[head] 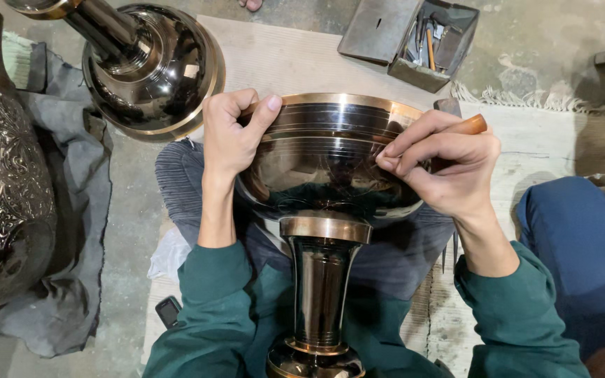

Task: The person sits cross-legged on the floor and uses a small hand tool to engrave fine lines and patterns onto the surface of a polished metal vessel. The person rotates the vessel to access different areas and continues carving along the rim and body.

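Dark metal vase held across the lap on a workshop floor

Concrete floor [526,35], grey and stained, lies under a pale woven mat [302,56] with a fringed far edge. A person in green sleeves sits on the mat with a dark polished vase [323,161] lying across the lap, its round body away from the camera and its neck [321,294] pointing back toward the chest.

The left hand [229,136] is curled closed over the vase's brass-coloured rim band at the left side, thumb pressed on top. The right hand [442,164] is bunched, fingertips pinched against the grooved band at the right side, gripping a tool with a wooden handle [472,125]; its tip is hidden behind the fingers.

Beyond the mat's far edge stands an open metal box [432,42] of small tools. At the mat's left edge a second polished vase [152,66] lies on its side, close to the left hand. Farther left, an engraved vessel [1,189] rests on grey cloth [78,210]. A blue-clad knee [582,245] sits at the right, near the right elbow.
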